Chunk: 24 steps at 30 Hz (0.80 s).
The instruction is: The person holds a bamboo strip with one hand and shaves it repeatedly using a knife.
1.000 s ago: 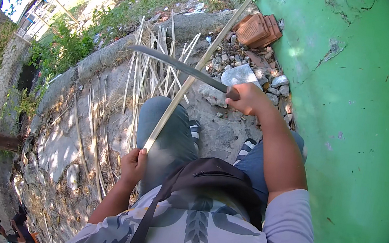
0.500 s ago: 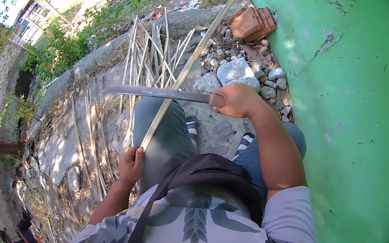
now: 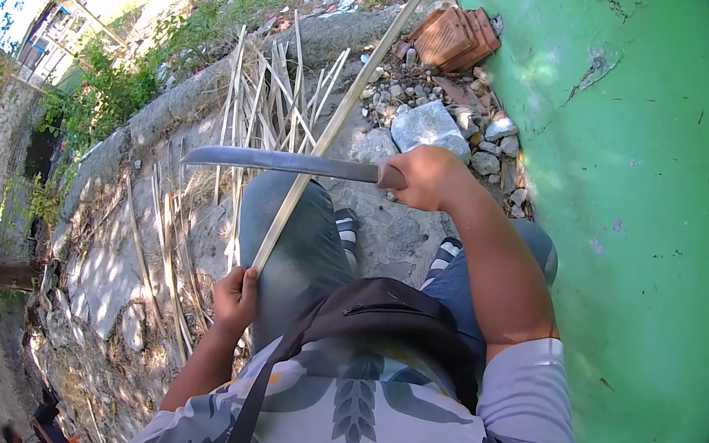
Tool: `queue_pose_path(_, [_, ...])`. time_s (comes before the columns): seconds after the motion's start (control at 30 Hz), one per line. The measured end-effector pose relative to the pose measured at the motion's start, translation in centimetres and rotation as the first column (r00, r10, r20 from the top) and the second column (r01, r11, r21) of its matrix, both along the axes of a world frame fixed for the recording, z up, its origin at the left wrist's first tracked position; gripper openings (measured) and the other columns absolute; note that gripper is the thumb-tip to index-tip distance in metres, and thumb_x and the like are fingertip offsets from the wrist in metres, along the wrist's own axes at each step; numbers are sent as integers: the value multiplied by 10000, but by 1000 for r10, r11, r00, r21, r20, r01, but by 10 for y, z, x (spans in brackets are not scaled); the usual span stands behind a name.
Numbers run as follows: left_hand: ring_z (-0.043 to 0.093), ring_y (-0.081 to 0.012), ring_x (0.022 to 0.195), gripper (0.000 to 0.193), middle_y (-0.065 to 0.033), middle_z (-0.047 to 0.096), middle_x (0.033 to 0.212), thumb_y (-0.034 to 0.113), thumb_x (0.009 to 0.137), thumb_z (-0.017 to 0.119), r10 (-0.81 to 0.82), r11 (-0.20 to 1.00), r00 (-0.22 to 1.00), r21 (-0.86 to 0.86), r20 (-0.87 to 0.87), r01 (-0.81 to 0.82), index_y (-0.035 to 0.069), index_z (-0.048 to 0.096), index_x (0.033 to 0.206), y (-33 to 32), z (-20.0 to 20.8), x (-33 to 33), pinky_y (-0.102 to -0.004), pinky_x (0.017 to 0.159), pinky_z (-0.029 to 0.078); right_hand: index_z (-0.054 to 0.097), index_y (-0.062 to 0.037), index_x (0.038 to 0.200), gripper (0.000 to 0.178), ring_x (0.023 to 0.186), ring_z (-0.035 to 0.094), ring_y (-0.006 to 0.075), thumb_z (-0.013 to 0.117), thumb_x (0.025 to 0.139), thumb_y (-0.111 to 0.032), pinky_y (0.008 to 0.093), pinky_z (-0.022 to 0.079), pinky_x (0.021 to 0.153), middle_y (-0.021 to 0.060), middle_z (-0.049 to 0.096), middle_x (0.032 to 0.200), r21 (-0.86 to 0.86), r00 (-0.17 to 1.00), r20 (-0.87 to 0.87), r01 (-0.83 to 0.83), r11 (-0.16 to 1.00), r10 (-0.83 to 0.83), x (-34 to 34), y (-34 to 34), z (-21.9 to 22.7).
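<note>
My left hand point(image 3: 235, 297) is closed round the lower end of a long pale strip of split bamboo or palm stalk point(image 3: 338, 124). The strip slants up and away to the right, over my left knee. In my right hand point(image 3: 431, 178) is the handle of a machete point(image 3: 286, 163), its long grey blade pointing left. The blade lies across the strip just above the knee; whether it bites into the strip I cannot tell. Many similar dry strips point(image 3: 267, 105) lie in a pile on the ground beyond my left knee.
A green wall point(image 3: 630, 260) rises close on my right. Ahead lie a pale stone block point(image 3: 431, 129), loose rubble and stacked orange roof tiles point(image 3: 457, 38). More dry strips point(image 3: 165, 249) lie at the left, beside a low stone kerb point(image 3: 167, 105). A black bag point(image 3: 396, 313) sits on my lap.
The view has shifted slightly. Both hands keep their grips, and the machete still crosses the strip at nearly the same place, its blade face now catching light a little differently.
</note>
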<state>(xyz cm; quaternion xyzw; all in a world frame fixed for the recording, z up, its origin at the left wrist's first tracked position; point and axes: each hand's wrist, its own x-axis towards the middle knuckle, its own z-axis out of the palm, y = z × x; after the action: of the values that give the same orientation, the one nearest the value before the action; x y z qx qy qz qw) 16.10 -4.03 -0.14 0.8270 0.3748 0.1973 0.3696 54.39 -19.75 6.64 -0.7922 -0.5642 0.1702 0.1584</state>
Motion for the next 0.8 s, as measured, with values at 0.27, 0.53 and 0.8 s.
queue_pose_path(0.27, [373, -81, 567, 392, -42, 434, 554, 253, 1019, 577, -14, 1000, 1000, 9, -21, 14, 4, 526, 720, -4, 4, 10, -317, 495, 341, 694, -71, 1029, 319, 903, 682, 336, 731, 821, -310, 412, 522, 804, 175, 709, 928, 87, 913, -299, 317, 944, -279, 56, -8, -44])
queue_pose_path(0.53, [384, -76, 557, 383, -39, 449, 548, 264, 1014, 581, -9, 1000, 1000, -7, 7, 9, 7, 552, 731, -1, 1, 1, -307, 496, 350, 699, -124, 978, 282, 878, 673, 378, 716, 816, -353, 460, 523, 763, 157, 712, 916, -26, 996, -66, -67, 997, 65, -4, 2, -4])
queue_pose_path(0.8, [431, -86, 540, 377, -43, 500, 554, 283, 1008, 591, 10, 999, 999, 40, -31, -9, 0, 601, 758, -3, 2, 6, -311, 497, 370, 704, -78, 1019, 315, 890, 691, 323, 732, 822, -322, 409, 530, 768, 153, 714, 913, 99, 910, -326, 301, 948, -255, 48, -11, -33])
